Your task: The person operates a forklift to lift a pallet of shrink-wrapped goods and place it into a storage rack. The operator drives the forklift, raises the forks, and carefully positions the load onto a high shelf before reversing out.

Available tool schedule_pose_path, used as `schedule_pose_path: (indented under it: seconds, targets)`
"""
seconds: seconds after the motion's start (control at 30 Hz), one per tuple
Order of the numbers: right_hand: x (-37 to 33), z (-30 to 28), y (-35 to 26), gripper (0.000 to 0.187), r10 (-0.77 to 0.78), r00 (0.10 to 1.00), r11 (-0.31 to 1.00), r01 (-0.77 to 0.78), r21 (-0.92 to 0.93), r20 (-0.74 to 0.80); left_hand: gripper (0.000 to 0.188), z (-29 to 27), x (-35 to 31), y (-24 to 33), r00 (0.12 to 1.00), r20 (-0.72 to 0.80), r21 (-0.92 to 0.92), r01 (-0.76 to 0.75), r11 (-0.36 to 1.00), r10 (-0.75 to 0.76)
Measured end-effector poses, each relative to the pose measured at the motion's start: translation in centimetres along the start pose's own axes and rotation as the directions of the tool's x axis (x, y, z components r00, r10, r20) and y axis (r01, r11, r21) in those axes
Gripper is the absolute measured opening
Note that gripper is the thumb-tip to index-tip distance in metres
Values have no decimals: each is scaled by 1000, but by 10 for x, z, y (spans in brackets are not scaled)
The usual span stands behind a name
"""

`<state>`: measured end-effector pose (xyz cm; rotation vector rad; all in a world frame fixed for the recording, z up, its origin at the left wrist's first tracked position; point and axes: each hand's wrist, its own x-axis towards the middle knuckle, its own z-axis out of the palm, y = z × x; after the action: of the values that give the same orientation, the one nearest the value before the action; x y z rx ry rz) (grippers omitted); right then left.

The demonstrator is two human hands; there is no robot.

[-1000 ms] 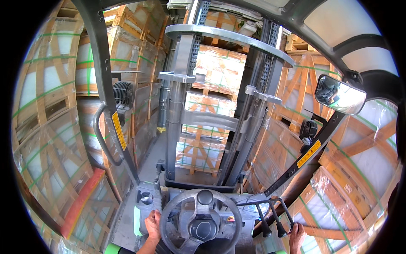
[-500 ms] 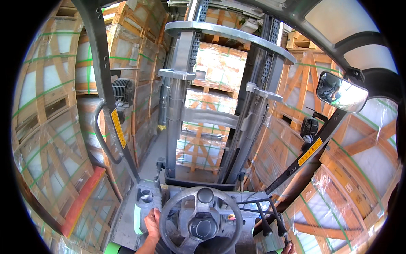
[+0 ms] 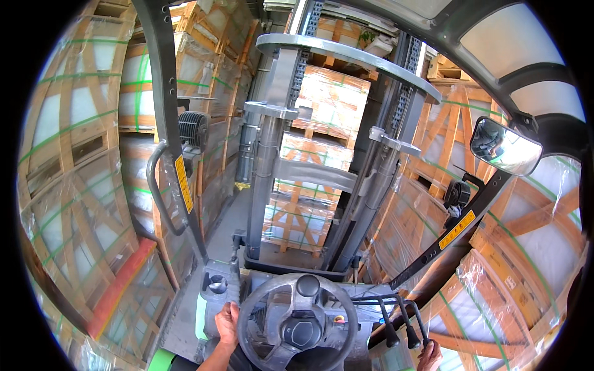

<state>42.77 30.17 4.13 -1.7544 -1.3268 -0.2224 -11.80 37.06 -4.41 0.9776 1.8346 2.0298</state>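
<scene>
My left hand [image 3: 227, 323] is closed beside the left rim of the black steering wheel [image 3: 348, 305]. What its fingers wrap around is hidden, and I cannot tell whether they touch the rim. To the right, my right hand [image 3: 429, 357] grips the outermost black control lever [image 3: 418, 318] near its lower end. Two other levers with black knobs [image 3: 392, 337] stand just left of it. Beyond the wheel rises the grey forklift mast [image 3: 263, 185] with its chains. Through the mast show stacked wooden crates [image 3: 328, 99] with pale wrapped contents.
Tall crates in clear film and green straps line the left side [image 3: 74, 154] and the right side [image 3: 526, 235], close to the cab posts. A red-orange beam [image 3: 120, 290] lies low at left. A mirror [image 3: 506, 146] hangs at right. Grey floor [image 3: 229, 216] runs left of the mast.
The view has shifted slightly, so the mast and crates sit a little further right. More of my right hand shows at the outermost lever. My left hand stays beside the wheel.
</scene>
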Motion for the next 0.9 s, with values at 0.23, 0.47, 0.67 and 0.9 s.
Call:
schedule_pose_path:
  seconds: [0.23, 0.47, 0.67, 0.9]
  targets:
    - [28, -6, -47, 37, -78, 996, 989, 82, 124, -40, 34, -1, -1, -4, 1000, 4, 1, 10, 1000, -10]
    - [9, -11, -97, 25, -528, 818, 849, 503, -162, -229, 33, 0, -3, 0, 1000, -1, 3, 15, 1000, -15]
    - [-19, 14, -119, 27, -510, 856, 860, 505, -70, -84, 32, 1, -1, -6, 999, -26, 31, -34, 999, 35]
    - [-21, 22, -126, 27, -597, 797, 802, 593, -72, -94, 31, -6, -1, 1, 1000, -18, 91, 1, 996, 1]
